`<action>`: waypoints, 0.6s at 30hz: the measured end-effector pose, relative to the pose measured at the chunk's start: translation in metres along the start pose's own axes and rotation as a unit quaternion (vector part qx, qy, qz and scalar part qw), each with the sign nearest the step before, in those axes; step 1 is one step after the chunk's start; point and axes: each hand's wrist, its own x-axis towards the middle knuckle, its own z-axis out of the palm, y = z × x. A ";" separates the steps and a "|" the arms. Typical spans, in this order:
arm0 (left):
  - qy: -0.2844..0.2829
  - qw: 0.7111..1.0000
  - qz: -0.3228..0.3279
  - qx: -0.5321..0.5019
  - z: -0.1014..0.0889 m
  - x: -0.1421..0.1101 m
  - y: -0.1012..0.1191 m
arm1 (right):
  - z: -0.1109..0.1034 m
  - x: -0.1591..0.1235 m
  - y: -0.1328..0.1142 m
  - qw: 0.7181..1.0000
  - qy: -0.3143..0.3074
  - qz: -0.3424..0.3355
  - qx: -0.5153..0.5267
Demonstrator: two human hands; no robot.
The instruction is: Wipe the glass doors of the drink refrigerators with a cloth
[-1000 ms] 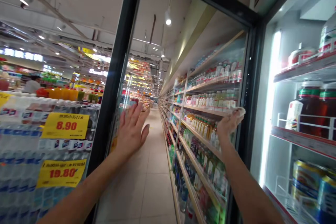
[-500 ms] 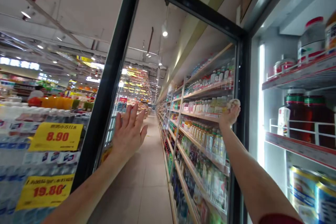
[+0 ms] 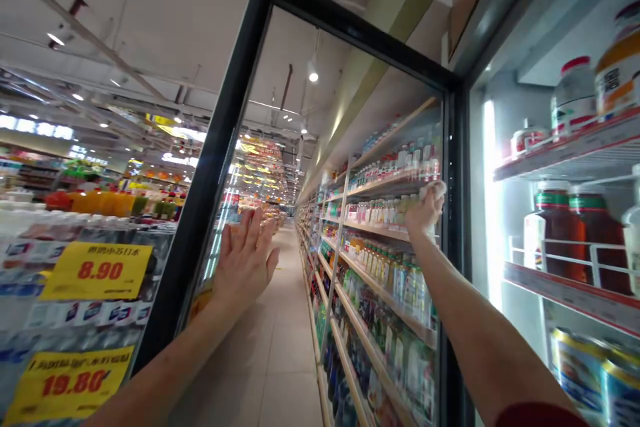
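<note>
A glass cooler door with a black frame stands swung out in front of me. Against the left part of its pane, my left hand lies with fingers stretched and holds nothing. My right hand is closed around a whitish, crumpled cloth at the pane's right side, close to the hinge edge of the frame. Part of the cloth is hidden by the fingers. Bottles on shelves show in the glass behind both hands.
To the right, the lit cooler has wire-fronted shelves with dark bottles and cans. Stacked drinks with yellow price signs stand at the left. A tiled aisle floor shows through the door.
My right hand with the cloth has moved slightly up and left on the glass. My left hand stays about in place. The view has tilted a little upward.
</note>
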 end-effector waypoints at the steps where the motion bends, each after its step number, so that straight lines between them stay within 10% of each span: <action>1: 0.001 1.000 0.001 0.002 0.000 0.000 0.000 | 0.005 0.009 -0.002 1.000 0.009 0.010 0.000; 5: 0.012 1.000 0.010 0.003 0.003 -0.001 -0.002 | 0.038 -0.008 -0.075 0.994 -0.049 -0.096 0.028; 10: 0.019 1.000 0.020 -0.004 0.005 -0.002 -0.009 | 0.047 -0.049 -0.133 0.915 -0.177 -0.359 0.049; 15: 0.005 1.000 0.009 -0.004 0.005 -0.003 -0.007 | 0.043 -0.006 -0.102 0.993 -0.060 -0.099 0.014; 18: 0.012 1.000 0.013 0.010 0.003 -0.003 -0.006 | 0.055 -0.011 -0.130 0.988 -0.091 -0.123 0.031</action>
